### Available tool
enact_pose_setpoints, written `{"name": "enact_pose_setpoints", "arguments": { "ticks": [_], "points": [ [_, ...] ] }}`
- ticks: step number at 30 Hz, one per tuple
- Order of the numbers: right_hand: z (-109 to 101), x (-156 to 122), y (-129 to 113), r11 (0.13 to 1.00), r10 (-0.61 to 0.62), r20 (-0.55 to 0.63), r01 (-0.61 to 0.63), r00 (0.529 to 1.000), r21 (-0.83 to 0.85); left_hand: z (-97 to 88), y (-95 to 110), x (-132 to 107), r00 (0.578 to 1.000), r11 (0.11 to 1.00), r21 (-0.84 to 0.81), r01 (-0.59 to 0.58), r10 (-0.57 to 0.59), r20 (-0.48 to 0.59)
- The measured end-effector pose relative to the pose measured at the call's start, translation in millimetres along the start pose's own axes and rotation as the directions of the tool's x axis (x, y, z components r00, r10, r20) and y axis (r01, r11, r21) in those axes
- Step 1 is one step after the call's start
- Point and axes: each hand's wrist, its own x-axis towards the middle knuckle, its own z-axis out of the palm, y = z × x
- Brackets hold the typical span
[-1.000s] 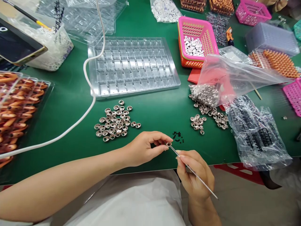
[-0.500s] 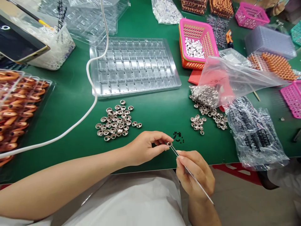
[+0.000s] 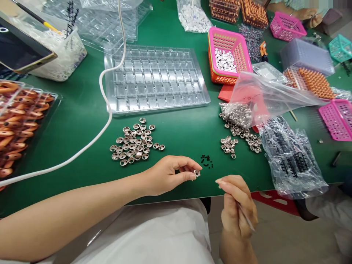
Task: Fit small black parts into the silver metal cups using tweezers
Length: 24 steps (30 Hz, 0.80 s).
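Note:
My left hand [image 3: 170,174] pinches a small silver metal cap [image 3: 197,172] between thumb and fingers, just above the green table near its front edge. My right hand [image 3: 238,205] is closed round a thin metal pin tool [image 3: 246,219], drawn back from the cap with the tool's tip hidden behind the fingers. A few tiny black beads [image 3: 206,160] lie just beyond the cap. A pile of silver caps [image 3: 134,143] lies to the left of my hands, and a smaller scatter of caps [image 3: 239,137] lies to the right.
A clear compartment tray [image 3: 155,79] sits mid-table, crossed by a white cable [image 3: 106,106]. A pink basket [image 3: 229,55], plastic bags [image 3: 288,157], orange parts on the left [image 3: 19,121] and a phone [image 3: 22,47] surround it. Another person's hands [image 3: 305,13] are at the far right.
My right hand has pulled the pin tool away from the cap, back toward me and to the right. My left hand still pinches the cap in about the same place.

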Motion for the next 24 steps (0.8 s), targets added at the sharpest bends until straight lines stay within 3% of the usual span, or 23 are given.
{"name": "enact_pose_setpoints", "arguments": {
  "ticks": [3, 13, 24],
  "points": [
    [3.3, -0.3, 3.7, 0.999, -0.021, 0.056, 0.019, 0.998, 0.028, -0.2, 1.1, -2.1, 0.998, 0.999, 0.020, -0.049, 0.048, 0.032],
    [5.8, 4.6, 12.2, 0.960, -0.227, 0.251, 0.260, 0.941, -0.105, 1.4, -1.0, -6.4, 0.969, 0.965, 0.127, -0.229, 0.214, 0.123],
    [4.5, -4.5, 20.0, 0.912, -0.348, 0.307, 0.396, 0.886, -0.107, 4.5, -7.6, -8.7, 0.920, 0.905, 0.175, -0.389, 0.372, 0.122]
  ]
}}
